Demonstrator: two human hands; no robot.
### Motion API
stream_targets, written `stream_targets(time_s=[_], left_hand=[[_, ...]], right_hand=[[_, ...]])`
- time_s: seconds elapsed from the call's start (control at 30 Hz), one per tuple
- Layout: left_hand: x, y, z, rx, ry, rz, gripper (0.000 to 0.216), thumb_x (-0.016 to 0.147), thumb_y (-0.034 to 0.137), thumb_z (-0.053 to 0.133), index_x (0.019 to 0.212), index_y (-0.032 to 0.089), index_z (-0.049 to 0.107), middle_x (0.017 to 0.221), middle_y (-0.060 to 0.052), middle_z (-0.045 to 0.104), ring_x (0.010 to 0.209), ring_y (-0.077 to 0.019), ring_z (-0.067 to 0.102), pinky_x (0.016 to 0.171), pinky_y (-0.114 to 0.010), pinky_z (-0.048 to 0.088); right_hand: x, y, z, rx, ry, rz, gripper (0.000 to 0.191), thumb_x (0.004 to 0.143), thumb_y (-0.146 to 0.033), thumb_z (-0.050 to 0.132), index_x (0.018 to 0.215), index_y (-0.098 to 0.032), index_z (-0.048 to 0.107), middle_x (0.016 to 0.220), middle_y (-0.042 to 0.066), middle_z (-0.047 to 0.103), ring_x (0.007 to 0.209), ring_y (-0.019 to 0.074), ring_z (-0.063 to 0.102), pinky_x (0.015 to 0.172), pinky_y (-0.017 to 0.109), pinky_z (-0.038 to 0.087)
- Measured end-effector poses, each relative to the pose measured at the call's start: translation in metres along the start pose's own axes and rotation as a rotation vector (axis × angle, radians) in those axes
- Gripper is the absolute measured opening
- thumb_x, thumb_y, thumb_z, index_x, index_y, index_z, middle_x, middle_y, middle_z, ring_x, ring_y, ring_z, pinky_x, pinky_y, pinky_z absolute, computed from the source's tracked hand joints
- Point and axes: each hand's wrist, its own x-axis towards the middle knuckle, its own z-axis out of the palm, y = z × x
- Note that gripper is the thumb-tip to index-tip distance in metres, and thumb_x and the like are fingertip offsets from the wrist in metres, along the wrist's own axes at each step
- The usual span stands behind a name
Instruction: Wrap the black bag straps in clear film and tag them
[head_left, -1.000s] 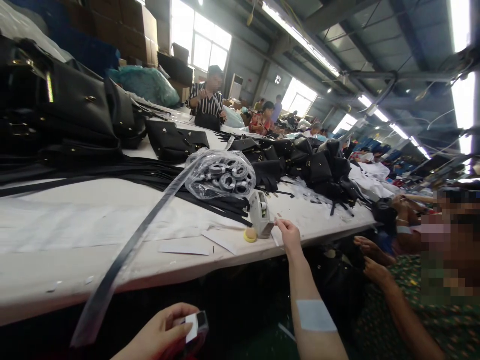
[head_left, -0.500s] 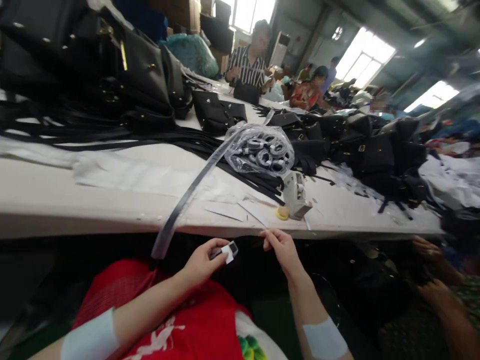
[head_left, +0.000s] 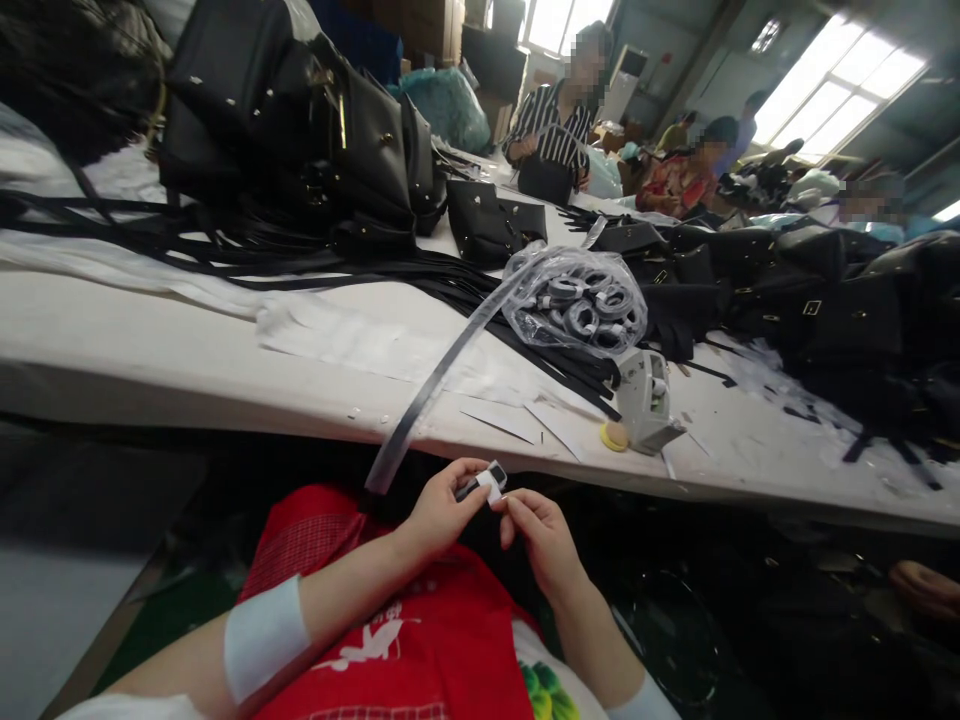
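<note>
My left hand (head_left: 441, 512) is closed round a small dark grey coiled strap (head_left: 497, 473), held over my lap just in front of the table edge. A white paper band (head_left: 490, 488) wraps part of the coil. From the other side my right hand (head_left: 546, 540) meets it, thumb and forefinger pinched at the band's lower end. On the table lies a clear plastic bag (head_left: 517, 325) of similar grey coils with white bands. A long flat plastic-covered grey strip (head_left: 442, 375) runs from beside that bag and hangs over the edge.
A grey tape dispenser (head_left: 645, 400), a yellow tape roll (head_left: 613, 436) and white paper slips (head_left: 501, 418) lie near the table edge. Black handbags (head_left: 367, 150) and black straps (head_left: 420, 290) cover the table's far side. A co-worker in stripes (head_left: 551, 130) stands across; another person's hand (head_left: 926, 588) shows at right.
My right hand has come from the table edge to the coil in my left hand and now touches its white band. The camera view has turned left.
</note>
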Motion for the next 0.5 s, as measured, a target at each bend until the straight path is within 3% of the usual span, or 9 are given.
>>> stream_targets(time_s=[0.2, 0.5], left_hand=[[-0.005, -0.002, 0.006, 0.059, -0.068, -0.002, 0.03, 0.077, 0.035, 0.068, 0.097, 0.014, 0.064, 0.093, -0.009, 0.071, 0.088, -0.0225, 0.067, 0.082, -0.033, 0.051], [0.003, -0.009, -0.003, -0.041, 0.007, -0.035, 0.035, 0.076, 0.032, 0.067, 0.104, 0.013, 0.061, 0.096, -0.011, 0.072, 0.094, -0.0247, 0.067, 0.087, -0.037, 0.05]], right_hand=[[0.004, -0.005, 0.003, 0.02, -0.007, 0.002, 0.032, 0.084, -0.047, 0.064, 0.083, -0.016, 0.072, 0.05, -0.001, 0.057, 0.047, 0.0098, 0.047, 0.051, 0.023, 0.037], [0.0, 0.015, 0.0, -0.065, 0.057, 0.153, 0.04, 0.078, -0.054, 0.066, 0.078, -0.014, 0.07, 0.046, -0.002, 0.057, 0.035, 0.0057, 0.041, 0.037, 0.018, 0.023]])
